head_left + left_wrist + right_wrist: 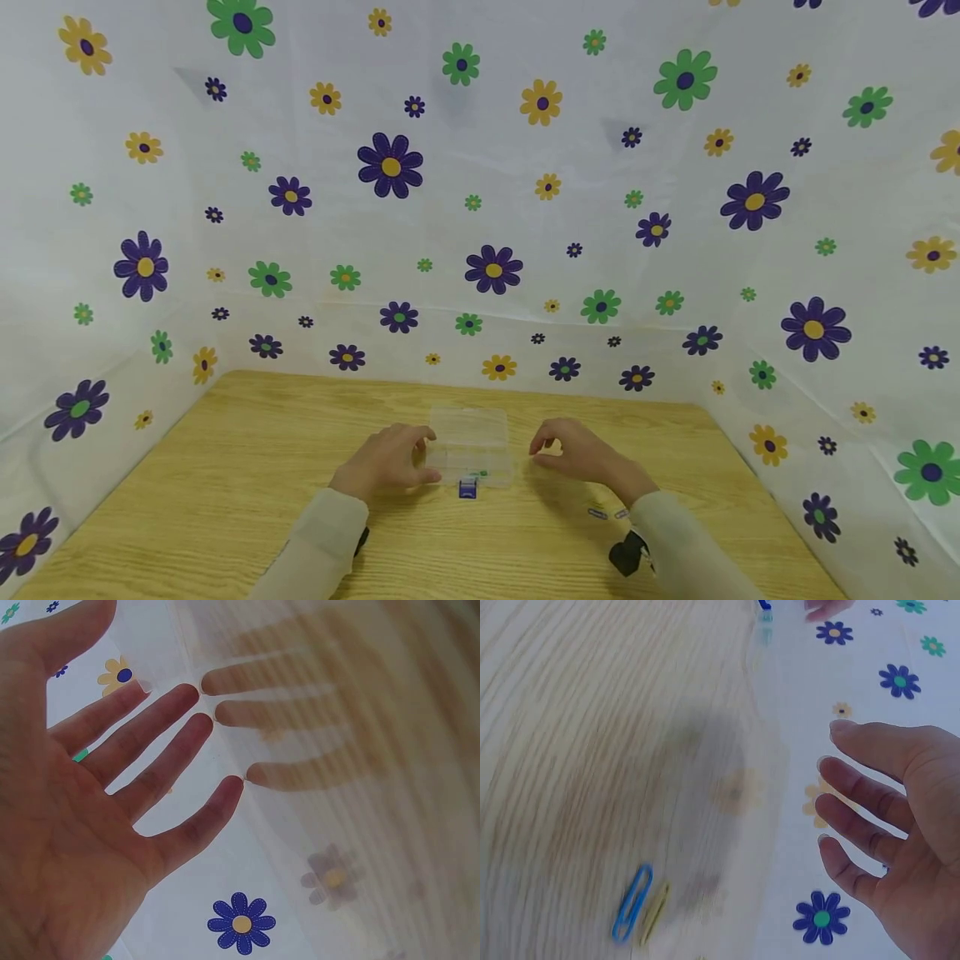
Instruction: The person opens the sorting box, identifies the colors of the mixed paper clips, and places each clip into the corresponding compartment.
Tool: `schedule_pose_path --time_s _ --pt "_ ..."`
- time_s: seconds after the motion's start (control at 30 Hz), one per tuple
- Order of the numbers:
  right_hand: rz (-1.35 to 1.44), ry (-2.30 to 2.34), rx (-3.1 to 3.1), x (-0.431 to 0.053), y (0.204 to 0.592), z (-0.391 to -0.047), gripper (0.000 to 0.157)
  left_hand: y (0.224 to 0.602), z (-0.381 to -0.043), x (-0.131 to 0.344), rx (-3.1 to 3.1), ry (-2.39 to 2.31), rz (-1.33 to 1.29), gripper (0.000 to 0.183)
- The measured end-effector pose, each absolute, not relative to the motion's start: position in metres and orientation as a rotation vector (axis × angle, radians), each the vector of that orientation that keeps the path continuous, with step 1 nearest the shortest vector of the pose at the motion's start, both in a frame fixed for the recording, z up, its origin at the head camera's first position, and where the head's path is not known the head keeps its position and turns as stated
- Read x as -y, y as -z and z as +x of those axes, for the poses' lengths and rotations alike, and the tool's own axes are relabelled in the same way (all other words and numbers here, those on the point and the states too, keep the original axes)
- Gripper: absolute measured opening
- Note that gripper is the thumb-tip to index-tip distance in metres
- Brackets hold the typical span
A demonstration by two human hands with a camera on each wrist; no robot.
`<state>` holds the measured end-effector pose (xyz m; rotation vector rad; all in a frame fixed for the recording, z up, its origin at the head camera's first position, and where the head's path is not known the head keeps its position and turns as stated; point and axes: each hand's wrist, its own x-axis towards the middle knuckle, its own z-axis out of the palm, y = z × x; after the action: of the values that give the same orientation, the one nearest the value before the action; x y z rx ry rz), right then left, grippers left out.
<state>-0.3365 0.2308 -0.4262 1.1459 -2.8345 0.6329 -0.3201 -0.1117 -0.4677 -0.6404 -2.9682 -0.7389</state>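
A clear plastic box (480, 454) lies on the wooden table between my hands. Something small and green (480, 474) shows near its front edge, and a small dark blue piece (468, 490) sits just at the front. My left hand (393, 457) is at the box's left side, thumb and fingers apart; whether it touches the box I cannot tell. In the left wrist view its fingers (202, 810) are nearly straight and grip nothing. To the right of the box, my right hand (573, 452) hovers with loosely bent fingers, holding nothing.
A blue paper clip (633, 904) and a yellow paper clip (655, 913) lie side by side on the table (262, 467), near my right wrist. A white flower-patterned curtain (450, 233) encloses the table at the back and sides.
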Motion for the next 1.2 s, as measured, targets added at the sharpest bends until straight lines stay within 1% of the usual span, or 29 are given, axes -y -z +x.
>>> schedule_pose_path --time_s 0.37,0.67,0.8,1.0,1.2 --pt "1.084 -0.645 2.847 -0.282 0.421 -0.332 0.008 0.469 -0.32 0.113 2.964 0.751 -0.661 0.061" --pt "1.038 -0.637 2.83 -0.317 0.428 -0.335 0.009 0.472 -0.322 0.114 2.956 0.74 -0.679 0.061" --pt "1.038 -0.646 2.82 -0.327 0.431 -0.335 0.008 0.471 -0.322 0.114 2.961 0.735 -0.67 0.061" --pt "0.919 -0.644 2.888 -0.339 0.438 -0.338 0.006 0.47 -0.322 0.113 2.969 0.726 -0.663 0.062" --pt "0.805 -0.653 2.945 -0.345 0.448 -0.341 0.011 0.468 -0.321 0.112 2.97 0.721 -0.659 0.061"
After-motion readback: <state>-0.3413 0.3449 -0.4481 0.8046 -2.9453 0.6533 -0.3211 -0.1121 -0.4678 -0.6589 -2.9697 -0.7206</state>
